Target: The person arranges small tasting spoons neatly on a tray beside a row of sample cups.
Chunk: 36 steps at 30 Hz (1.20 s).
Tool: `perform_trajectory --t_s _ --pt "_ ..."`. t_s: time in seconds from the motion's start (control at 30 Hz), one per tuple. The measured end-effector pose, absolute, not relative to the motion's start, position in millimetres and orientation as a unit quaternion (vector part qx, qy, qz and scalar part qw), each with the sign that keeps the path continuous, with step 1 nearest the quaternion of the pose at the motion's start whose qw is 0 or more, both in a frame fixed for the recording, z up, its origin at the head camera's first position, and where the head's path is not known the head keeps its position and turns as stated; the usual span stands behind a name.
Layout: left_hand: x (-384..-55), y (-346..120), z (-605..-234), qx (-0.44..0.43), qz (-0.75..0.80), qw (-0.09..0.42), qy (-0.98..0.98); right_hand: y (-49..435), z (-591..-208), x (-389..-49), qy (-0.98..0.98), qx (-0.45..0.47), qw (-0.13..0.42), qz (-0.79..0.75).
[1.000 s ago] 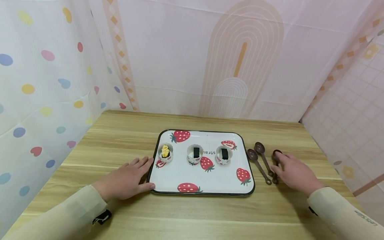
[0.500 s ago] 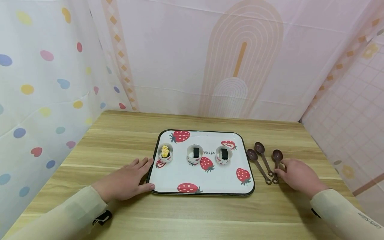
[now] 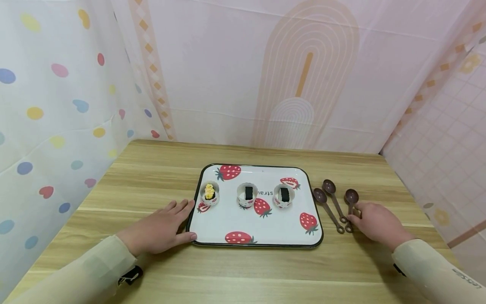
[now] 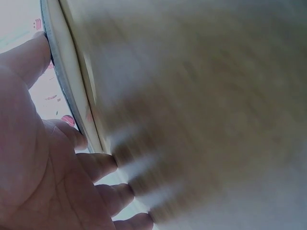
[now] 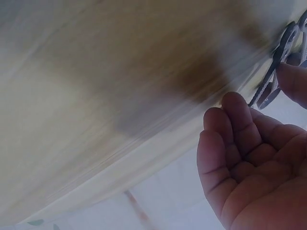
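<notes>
In the head view, my left hand [image 3: 161,230] rests at the left edge of a white strawberry-print tray [image 3: 216,230], thumb over its rim and fingers extended. The left wrist view shows the fingertips down by the tray's side. My right hand [image 3: 379,223] pinches the handle of the rightmost brown measuring spoon [image 3: 351,196] between thumb and index finger. That spoon lies on the table, bowl away from me. In the right wrist view, the thumb [image 5: 293,84] touches the dark handle and the other fingers curl loosely. Two more measuring spoons lie beside it, one farther back [image 3: 329,187], one nearer the tray [image 3: 320,196].
Three paper cups stand in a row on the tray: the left cup [image 3: 214,202] holds a black-wrapped piece with yellow topping, the middle cup [image 3: 241,197] and right cup [image 3: 279,202] black-and-white pieces. Patterned curtains [image 3: 212,84] enclose the wooden table [image 3: 265,270] behind and at both sides.
My right hand has drawn back from over the rightmost measuring spoon's bowl to its handle, so the bowl now shows. The left hand, tray and cups have stayed put.
</notes>
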State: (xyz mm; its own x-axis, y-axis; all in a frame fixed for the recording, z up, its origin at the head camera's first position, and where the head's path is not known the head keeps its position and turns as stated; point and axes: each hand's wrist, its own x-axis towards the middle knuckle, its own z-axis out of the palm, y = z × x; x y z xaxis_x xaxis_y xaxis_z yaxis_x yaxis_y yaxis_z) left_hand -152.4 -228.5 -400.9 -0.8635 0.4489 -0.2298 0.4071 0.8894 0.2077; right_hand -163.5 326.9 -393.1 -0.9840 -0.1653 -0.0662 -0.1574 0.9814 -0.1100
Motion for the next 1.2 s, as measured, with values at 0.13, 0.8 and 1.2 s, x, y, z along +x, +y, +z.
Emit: perform_trajectory --t_s 0.13,0.8,1.2 --pt "-151.6 -228.0 -400.0 0.222 0.076 0.137 0.962 327.0 -393.6 -163.2 0.995 -0.081 0.041 -0.052" --pt "-151.3 -227.5 -399.5 0.22 0.073 0.138 0.963 326.0 -394.0 -166.6 0.992 -0.067 0.066 -0.086" --pt "-151.3 -227.3 -398.7 0.22 0.076 0.138 0.963 326.3 -392.0 -168.2 0.988 -0.046 0.088 -0.116"
